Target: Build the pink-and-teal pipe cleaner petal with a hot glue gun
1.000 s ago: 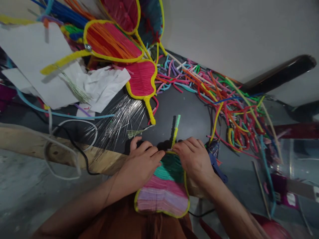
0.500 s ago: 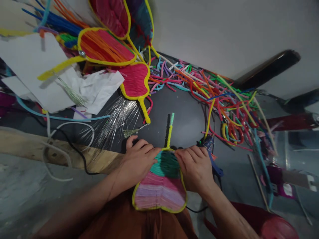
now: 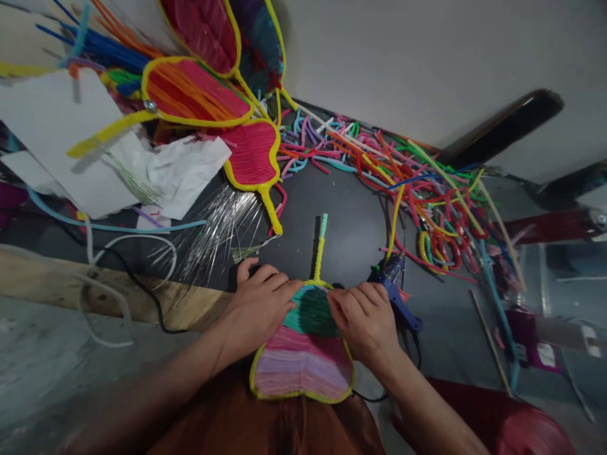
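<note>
A petal-shaped pipe-cleaner piece (image 3: 306, 363) lies at the table's front edge, stem pointing away from me. Its rim is yellow, with green rows near the stem, then pink, lilac and pale pink. My left hand (image 3: 265, 300) grips its upper left edge, thumb and fingers closed near the green rows. On the opposite edge my right hand (image 3: 367, 316) has its fingers curled and pressed on the rim. The stem (image 3: 319, 256) is wrapped in yellow with a mint-green tip. Just beyond my right hand lies a blue glue gun (image 3: 403, 303).
A pink yellow-rimmed piece (image 3: 251, 155) and an orange-red one (image 3: 196, 88) lie at the back left. Silver wires (image 3: 213, 227) and white paper (image 3: 175, 170) sit nearby. Tangled pipe cleaners (image 3: 417, 196) spread along the back right. A black cable (image 3: 152, 303) hangs over the wooden edge.
My right hand has shifted slightly left along the rim, showing more of the glue gun. The whole view has moved a little; my left hand keeps its grip.
</note>
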Tool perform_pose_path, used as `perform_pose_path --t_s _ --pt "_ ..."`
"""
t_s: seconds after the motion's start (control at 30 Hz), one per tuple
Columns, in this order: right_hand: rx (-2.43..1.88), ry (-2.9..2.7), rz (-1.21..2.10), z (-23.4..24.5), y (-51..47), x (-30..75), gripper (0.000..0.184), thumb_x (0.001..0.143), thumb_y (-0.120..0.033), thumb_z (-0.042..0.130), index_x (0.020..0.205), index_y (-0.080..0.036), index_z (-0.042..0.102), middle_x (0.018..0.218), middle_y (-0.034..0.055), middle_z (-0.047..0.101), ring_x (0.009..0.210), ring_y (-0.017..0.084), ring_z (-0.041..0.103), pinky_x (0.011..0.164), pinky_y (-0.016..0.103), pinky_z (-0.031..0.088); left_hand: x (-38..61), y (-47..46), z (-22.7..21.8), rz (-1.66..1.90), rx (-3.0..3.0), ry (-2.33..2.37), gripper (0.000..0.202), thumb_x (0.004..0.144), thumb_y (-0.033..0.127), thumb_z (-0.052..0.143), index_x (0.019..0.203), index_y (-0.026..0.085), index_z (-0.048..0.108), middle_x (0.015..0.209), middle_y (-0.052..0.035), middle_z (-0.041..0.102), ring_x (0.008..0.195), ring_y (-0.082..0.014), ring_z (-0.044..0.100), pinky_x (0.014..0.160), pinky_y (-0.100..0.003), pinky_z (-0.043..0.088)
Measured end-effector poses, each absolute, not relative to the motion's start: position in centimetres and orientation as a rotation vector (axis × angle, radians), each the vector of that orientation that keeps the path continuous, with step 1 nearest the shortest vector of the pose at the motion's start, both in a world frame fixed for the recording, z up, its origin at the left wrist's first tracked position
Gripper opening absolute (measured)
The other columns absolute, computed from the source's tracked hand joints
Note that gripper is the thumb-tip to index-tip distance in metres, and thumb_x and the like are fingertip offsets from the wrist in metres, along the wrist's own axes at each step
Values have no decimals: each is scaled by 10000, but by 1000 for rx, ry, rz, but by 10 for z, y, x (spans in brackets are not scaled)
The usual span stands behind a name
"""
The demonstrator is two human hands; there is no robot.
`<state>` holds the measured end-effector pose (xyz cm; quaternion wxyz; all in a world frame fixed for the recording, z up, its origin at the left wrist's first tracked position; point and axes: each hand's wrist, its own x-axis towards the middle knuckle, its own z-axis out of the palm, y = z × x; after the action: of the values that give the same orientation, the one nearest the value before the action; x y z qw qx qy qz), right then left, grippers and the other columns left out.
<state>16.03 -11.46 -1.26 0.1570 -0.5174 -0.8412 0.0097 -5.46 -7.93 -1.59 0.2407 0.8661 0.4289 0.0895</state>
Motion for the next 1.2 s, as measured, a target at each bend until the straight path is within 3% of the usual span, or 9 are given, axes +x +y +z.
perform_pose_path --t_s 0.83,1.0,1.2 --pt "-1642 -2522 10 -12 -113 163 109 886 -167 520 867 -171 627 678 36 605 680 190 460 673 352 281 -56 -79 -15 210 2348 1175 261 906 251 483 1146 254 584 894 3 652 945 -206 524 990 -489 175" --pt "-1721 -2325 -219 8 -112 183 131 912 -201 510 824 -189 605 651 27 627 671 189 490 667 337 304 -54 -81 -13 179 2335 1189 256 910 251 462 1131 253 591 921 -4 651 955 -212 523 991 -496 177" --pt "-1744 -2222 -90 6 -85 196 127 891 -154 473 984 -159 559 952 116 678 913 248 562 798 374 405 -50 -85 -9 153 2356 1264 280 903 253 450 1147 244 587 982 -36 635 984 -239 505 969 -500 216"
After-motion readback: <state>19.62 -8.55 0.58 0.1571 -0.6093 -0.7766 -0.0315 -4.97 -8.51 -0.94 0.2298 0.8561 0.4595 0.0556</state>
